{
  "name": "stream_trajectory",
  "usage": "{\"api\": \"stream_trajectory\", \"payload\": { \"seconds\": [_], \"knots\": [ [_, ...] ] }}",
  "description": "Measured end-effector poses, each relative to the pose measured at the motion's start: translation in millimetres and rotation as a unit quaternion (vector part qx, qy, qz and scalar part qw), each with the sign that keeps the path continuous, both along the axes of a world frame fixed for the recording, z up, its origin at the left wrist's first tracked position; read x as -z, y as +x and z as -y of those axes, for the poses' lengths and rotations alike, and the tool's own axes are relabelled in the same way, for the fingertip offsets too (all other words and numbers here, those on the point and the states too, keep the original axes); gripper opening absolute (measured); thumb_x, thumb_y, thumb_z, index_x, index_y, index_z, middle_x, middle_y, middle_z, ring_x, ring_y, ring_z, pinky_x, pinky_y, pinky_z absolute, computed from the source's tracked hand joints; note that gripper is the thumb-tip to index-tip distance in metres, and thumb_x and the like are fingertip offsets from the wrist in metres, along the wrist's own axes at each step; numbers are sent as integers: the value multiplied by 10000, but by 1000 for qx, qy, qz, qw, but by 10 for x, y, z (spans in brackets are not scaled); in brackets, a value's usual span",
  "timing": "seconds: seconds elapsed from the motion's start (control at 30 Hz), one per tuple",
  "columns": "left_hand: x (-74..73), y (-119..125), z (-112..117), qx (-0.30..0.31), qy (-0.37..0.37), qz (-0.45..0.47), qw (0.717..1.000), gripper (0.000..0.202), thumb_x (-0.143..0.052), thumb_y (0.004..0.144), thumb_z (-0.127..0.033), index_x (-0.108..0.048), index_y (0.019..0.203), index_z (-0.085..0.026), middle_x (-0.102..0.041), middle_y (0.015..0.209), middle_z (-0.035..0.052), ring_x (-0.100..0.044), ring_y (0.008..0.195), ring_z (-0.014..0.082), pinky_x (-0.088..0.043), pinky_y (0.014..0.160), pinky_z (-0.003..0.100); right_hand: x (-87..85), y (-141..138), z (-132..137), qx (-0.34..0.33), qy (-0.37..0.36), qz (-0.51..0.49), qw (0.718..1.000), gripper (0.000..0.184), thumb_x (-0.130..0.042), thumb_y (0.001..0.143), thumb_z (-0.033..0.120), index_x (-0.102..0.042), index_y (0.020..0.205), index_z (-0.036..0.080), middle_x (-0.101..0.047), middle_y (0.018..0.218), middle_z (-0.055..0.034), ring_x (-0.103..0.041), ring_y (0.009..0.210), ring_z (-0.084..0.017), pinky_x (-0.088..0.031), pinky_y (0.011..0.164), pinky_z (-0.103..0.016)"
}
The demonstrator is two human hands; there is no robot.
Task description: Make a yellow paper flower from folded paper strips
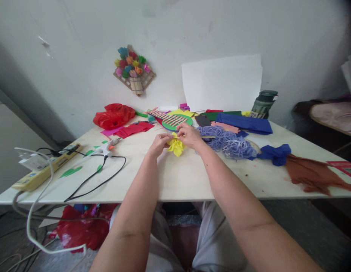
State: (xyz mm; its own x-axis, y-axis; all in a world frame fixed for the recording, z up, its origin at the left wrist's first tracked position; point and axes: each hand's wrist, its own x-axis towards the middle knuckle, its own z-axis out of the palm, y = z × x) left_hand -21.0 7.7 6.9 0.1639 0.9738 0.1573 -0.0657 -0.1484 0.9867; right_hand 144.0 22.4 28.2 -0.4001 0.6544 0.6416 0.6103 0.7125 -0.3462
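Observation:
A yellow crepe-paper flower (pixel 176 146) with ruffled petals is between my two hands, just above the table. My left hand (pixel 161 143) has its fingers closed on the flower's left edge. On the other side, my right hand (pixel 189 136) pinches at the flower's top right. A thin wooden stick (pixel 208 137) runs out to the right from under my right hand; how it joins the flower is hidden. Behind my hands lies a green round piece with a lattice of sticks (pixel 175 120). Tangled lilac yarn (pixel 224 141) is to the right of my right hand.
A glue gun (pixel 106 147) with a looping black cord lies at left, near a yellow power strip (pixel 56 164) and green paper leaves (pixel 71 172). Red plastic (pixel 114 116) sits behind. Blue paper (pixel 243 123), brown paper (pixel 308 172) and a dark bottle (pixel 264 104) are at right.

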Motion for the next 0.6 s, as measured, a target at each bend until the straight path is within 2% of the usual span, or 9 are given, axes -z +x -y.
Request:
{"api": "stream_trajectory", "payload": {
  "seconds": [0.3,0.6],
  "knots": [
    [20,8,-19,-9,4,-30,1000,359,-698,556,-448,-601,679,-125,-584,594,16,-505,510,88,-390,472,192,9,-20,35,18,41,46,998,63,-562,714,168,-623,709,187,-584,1003,-12,-548,778,-130,-365,595,-248],
    [-27,19,10,-28,14,-43,999,350,-720,529,-436,-598,642,-128,-559,563,0,-491,505,83,-379,467,192,24,-16,23,33,23,84,996,104,-555,751,214,-637,813,199,-581,1002,-32,-550,858,-166,-388,643,-274]
  ]
}}
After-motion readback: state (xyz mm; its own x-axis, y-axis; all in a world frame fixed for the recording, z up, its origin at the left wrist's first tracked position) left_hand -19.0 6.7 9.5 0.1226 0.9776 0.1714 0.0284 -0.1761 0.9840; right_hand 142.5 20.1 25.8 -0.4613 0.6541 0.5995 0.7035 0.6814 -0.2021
